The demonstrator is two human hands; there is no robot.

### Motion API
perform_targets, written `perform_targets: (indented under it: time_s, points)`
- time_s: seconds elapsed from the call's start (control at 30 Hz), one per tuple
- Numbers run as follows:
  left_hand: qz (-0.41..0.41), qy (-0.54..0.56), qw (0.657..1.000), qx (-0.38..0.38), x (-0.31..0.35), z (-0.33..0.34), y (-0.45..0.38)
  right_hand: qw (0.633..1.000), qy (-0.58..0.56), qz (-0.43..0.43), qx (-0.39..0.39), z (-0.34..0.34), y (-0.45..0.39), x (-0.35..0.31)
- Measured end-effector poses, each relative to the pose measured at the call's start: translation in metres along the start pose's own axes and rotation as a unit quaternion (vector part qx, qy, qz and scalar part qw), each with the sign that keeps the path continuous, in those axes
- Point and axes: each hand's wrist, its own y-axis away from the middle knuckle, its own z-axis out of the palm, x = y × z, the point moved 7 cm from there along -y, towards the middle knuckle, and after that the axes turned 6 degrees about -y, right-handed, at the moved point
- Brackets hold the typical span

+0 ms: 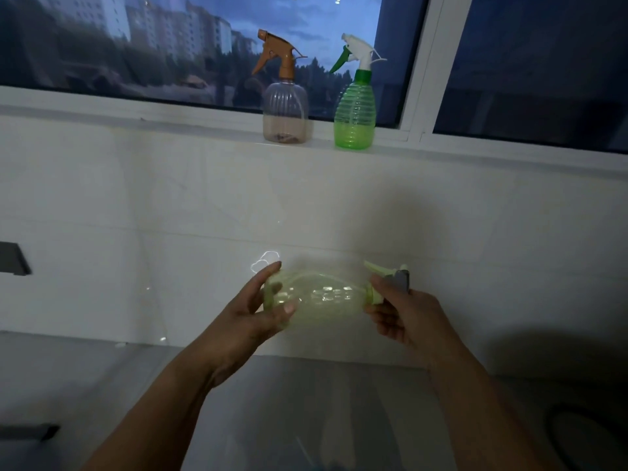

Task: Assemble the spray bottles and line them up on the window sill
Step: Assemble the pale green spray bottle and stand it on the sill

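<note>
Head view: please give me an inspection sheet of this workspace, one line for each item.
Surface: white window sill above a white tiled wall.
Job's things: clear bottle with orange sprayer and green bottle with white sprayer stand upright on the sill, apart; pale green bottle held sideways, sprayer at its right end.
Clutter: nothing seen.
Hands: left hand grips the bottle's base; right hand grips its sprayer neck.
Cables: nothing seen.
Surroundings: dusk buildings outside the window.

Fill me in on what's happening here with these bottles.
A person holds a pale yellow-green translucent plastic bottle sideways: the left hand grips its base, the right hand grips the trigger sprayer at its neck. A clear ribbed bottle with an orange sprayer and a bright green one stand on the white window sill.
</note>
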Motion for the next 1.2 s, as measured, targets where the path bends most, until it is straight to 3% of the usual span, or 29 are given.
perform_targets:
  time_s: [0.13,0.3,0.37,0.57,0.73,0.83,0.93,1.1,1.2]
  points:
    - [0.051,-0.067,0.996,-0.005,0.008,-0.003,0.005,0.998,0.051,0.016,0.025,0.002,0.003,0.001]
    - [0.064,-0.076,0.995,-0.001,0.011,-0.006,0.006,0.997,-0.024,0.044,-0.062,0.016,0.004,-0.004]
    - [0.069,-0.078,0.995,0.004,0.012,-0.006,0.006,0.997,-0.028,0.015,-0.066,0.017,0.003,-0.009]
    - [0.093,-0.095,0.991,0.008,0.014,0.000,0.003,0.993,0.074,-0.031,0.081,0.005,0.009,-0.014]
    - [0.089,-0.076,0.993,0.023,0.012,-0.004,0.003,0.998,-0.049,-0.008,-0.035,0.024,0.011,-0.017]
    - [0.097,-0.078,0.992,0.031,0.012,-0.001,0.005,0.999,-0.011,-0.033,0.021,0.017,0.011,-0.017]
    - [0.102,-0.072,0.992,0.033,0.008,0.005,0.005,0.995,-0.054,-0.037,0.074,0.016,0.013,-0.017]
    - [0.099,-0.047,0.992,0.061,-0.001,0.011,0.007,0.985,-0.169,-0.032,0.031,0.035,0.013,-0.018]
    - [0.108,-0.048,0.991,0.064,0.000,0.018,0.009,0.981,-0.187,-0.019,0.046,0.031,0.011,-0.015]
